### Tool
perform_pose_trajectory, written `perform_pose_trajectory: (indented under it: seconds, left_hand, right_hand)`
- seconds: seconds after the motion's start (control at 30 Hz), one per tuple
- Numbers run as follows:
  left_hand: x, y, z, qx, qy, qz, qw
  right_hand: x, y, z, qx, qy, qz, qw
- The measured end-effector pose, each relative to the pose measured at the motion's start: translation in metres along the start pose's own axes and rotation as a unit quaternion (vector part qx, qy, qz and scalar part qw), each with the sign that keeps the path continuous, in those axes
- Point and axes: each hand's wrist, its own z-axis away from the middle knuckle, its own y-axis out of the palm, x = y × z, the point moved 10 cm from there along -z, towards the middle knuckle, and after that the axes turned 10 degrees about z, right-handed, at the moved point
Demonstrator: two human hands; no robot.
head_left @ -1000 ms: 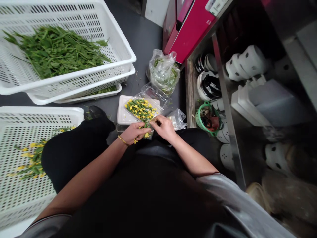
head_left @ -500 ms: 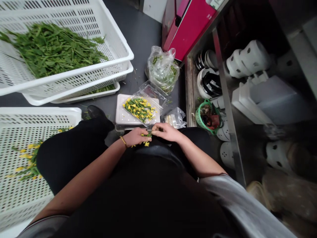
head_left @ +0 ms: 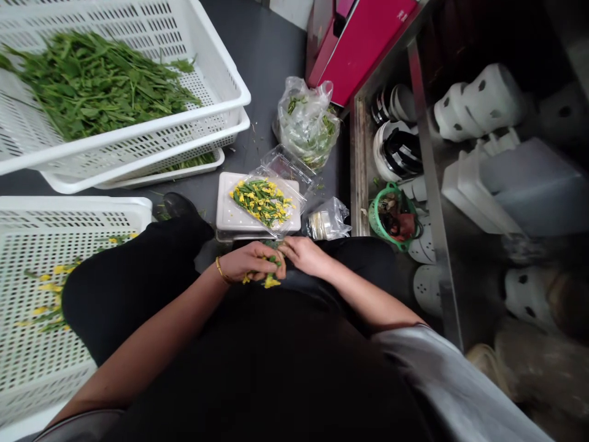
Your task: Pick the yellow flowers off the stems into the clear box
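Observation:
My left hand (head_left: pixel 251 261) is closed around a few green stems with yellow flowers (head_left: pixel 271 281), which poke out below its fingers. Close against its fingertips, my right hand (head_left: pixel 307 255) has its thumb and fingers pinched together. What lies in that pinch is too small to make out. Just beyond both hands, a clear plastic clamshell box (head_left: pixel 239 209) with its lid folded back holds cut flowering greens (head_left: pixel 262 199). It rests on an upturned white plastic tub (head_left: pixel 225 224).
Stacked white baskets (head_left: pixel 216 73) with leafy greens (head_left: pixel 110 86) stand at upper left. Another white basket (head_left: pixel 27 245) with flowering stems sits beside my left leg. A plastic bag of greens (head_left: pixel 306 129) stands ahead; a metal shelf (head_left: pixel 430 153) and green basket (head_left: pixel 391 215) are at right.
My left hand has shifted slightly left and turned, with the flowering stems hanging lower. The right hand has stayed close to it. The whole view has shifted a little.

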Motion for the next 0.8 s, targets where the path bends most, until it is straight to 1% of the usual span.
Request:
perform_pose_trajectory:
  seconds: [0.07, 0.1, 0.13, 0.17, 0.2, 0.23, 0.27, 0.33, 0.4, 0.43, 0.5, 0.63, 0.7, 0.73, 0.8]
  left_hand:
    - [-0.010, -0.002, 0.001, -0.013, 0.044, 0.092, 0.995]
    - [-0.013, -0.003, 0.000, -0.016, 0.059, 0.123, 0.991]
    - [-0.014, -0.004, -0.001, -0.019, 0.063, 0.146, 0.987]
    - [-0.012, -0.006, -0.002, -0.023, 0.058, 0.163, 0.985]
    - [-0.009, -0.008, -0.004, -0.030, 0.050, 0.181, 0.982]
    - [-0.007, -0.010, -0.006, -0.040, 0.047, 0.200, 0.978]
    - [-0.005, -0.013, -0.007, -0.049, 0.050, 0.221, 0.973]
    - [-0.005, -0.019, -0.009, -0.060, 0.077, 0.259, 0.961]
    - [-0.006, -0.022, -0.011, -0.054, 0.100, 0.282, 0.953]
    - [-0.006, -0.023, -0.012, -0.052, 0.106, 0.290, 0.950]
    - [-0.004, -0.027, -0.014, -0.067, 0.111, 0.308, 0.943]
    - [0.004, -0.043, -0.017, -0.145, 0.111, 0.334, 0.925]
    - [0.011, -0.047, -0.020, -0.163, 0.098, 0.340, 0.921]
    - [0.016, -0.047, -0.021, -0.170, 0.086, 0.345, 0.919]
    - [0.027, -0.047, -0.022, -0.178, 0.055, 0.357, 0.915]
  right_hand:
    - [-0.013, 0.003, -0.008, 0.103, -0.019, 0.029, 0.994]
    - [-0.024, 0.002, -0.015, 0.134, -0.016, 0.046, 0.990]
    - [-0.036, -0.001, -0.027, 0.138, -0.003, 0.060, 0.989]
    - [-0.049, -0.007, -0.042, 0.114, 0.020, 0.075, 0.990]
    - [-0.064, -0.016, -0.060, 0.064, 0.061, 0.100, 0.991]
    - [-0.078, -0.023, -0.077, 0.013, 0.109, 0.137, 0.985]
    - [-0.085, -0.022, -0.094, -0.008, 0.130, 0.162, 0.978]
    - [-0.093, -0.007, -0.123, -0.004, 0.150, 0.195, 0.969]
    - [-0.097, 0.007, -0.141, 0.014, 0.154, 0.210, 0.965]
    - [-0.098, 0.010, -0.145, 0.016, 0.154, 0.212, 0.965]
    - [-0.103, 0.007, -0.140, 0.010, 0.152, 0.210, 0.966]
    - [-0.111, -0.014, -0.106, -0.013, 0.152, 0.199, 0.968]
    - [-0.111, -0.021, -0.092, -0.026, 0.158, 0.188, 0.969]
    - [-0.109, -0.022, -0.089, -0.032, 0.158, 0.183, 0.970]
    - [-0.102, -0.018, -0.094, -0.038, 0.156, 0.178, 0.971]
